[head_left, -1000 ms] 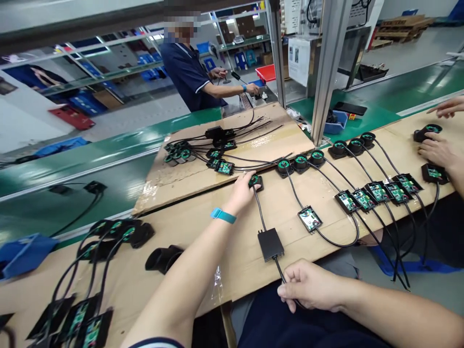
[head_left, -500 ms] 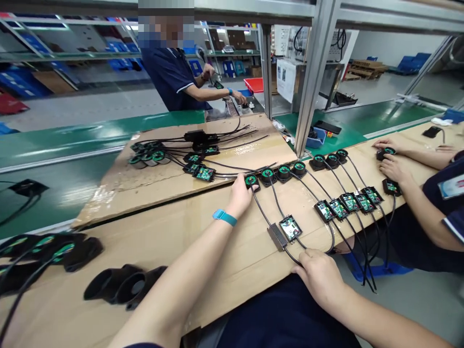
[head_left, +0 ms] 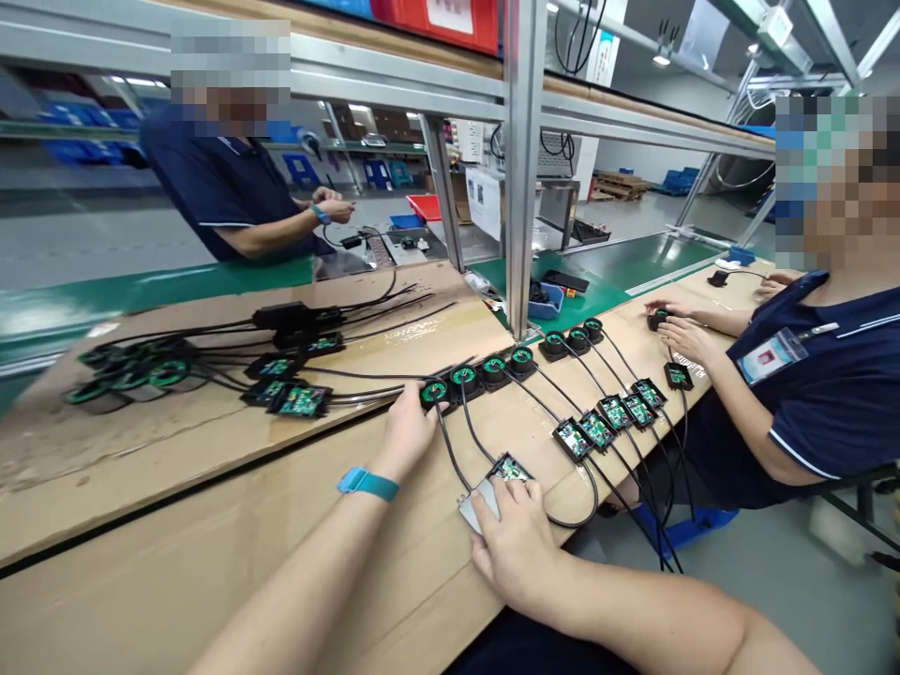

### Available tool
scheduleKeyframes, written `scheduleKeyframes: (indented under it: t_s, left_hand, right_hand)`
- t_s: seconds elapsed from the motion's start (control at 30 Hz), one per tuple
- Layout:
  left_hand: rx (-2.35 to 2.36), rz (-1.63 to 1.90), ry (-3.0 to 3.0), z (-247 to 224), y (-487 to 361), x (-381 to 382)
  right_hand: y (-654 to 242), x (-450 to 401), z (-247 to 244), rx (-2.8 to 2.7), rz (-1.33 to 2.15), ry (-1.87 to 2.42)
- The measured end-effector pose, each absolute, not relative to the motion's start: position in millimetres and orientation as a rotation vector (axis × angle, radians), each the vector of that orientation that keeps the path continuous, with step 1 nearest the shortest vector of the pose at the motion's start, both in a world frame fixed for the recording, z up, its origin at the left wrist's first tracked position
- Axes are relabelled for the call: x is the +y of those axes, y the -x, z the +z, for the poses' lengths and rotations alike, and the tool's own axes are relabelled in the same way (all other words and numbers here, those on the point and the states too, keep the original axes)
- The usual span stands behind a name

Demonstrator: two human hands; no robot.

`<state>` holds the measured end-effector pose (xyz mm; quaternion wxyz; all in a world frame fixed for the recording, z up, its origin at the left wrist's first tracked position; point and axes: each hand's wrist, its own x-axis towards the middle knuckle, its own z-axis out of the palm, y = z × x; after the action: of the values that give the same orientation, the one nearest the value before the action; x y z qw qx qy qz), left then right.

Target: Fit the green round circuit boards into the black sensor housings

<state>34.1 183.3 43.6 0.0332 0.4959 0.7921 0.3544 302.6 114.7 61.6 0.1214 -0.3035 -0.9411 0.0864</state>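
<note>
My left hand [head_left: 410, 429] is closed around a round black housing [head_left: 434, 392] with a green circuit board inside, first in a row of similar housings. A black cable runs from it to a small flat box with a light grey face [head_left: 478, 506]. My right hand [head_left: 518, 544] lies over that box with its fingers curled round it; its far side is hidden under them. Touching or just behind the fingers is an open black box with a circuit board [head_left: 512, 465], cabled to the second round housing [head_left: 464, 379].
More open circuit-board boxes [head_left: 596, 428] line the cardboard-covered bench [head_left: 295, 562] to the right. A pile of cabled units [head_left: 151, 366] lies on raised cardboard at left. A metal post [head_left: 521, 187] stands behind. One co-worker's hands [head_left: 682, 328] hold a round part; another person stands across the bench.
My right hand has moved from the cable up onto the box, which now shows a light grey face instead of its ribbed dark side. My left hand stays on the round housing. The view has swung right.
</note>
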Motion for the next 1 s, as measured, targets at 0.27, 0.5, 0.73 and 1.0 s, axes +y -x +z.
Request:
scheduleKeyframes:
  t_s: [0.27,0.5,0.73,1.0]
  left_hand:
    - [2.367,1.158,-1.578,42.4,-65.0,214.6]
    - [2.350,1.153,-1.637,38.8,-75.5,236.4]
    - [2.318,1.200,-1.687,35.9,-92.4,262.8]
    - [2.097,1.254,-1.614,44.1,-110.7,277.9]
  right_hand:
    - [-339.9,156.6,57.9,-2.665,0.124,0.975]
    - [-349.3,164.1,56.6,-2.646,0.182,0.943]
    - [-347.0,164.9,70.3,-2.694,0.265,0.998]
    - [-334.8,173.6,79.8,-2.677,0.292,1.094]
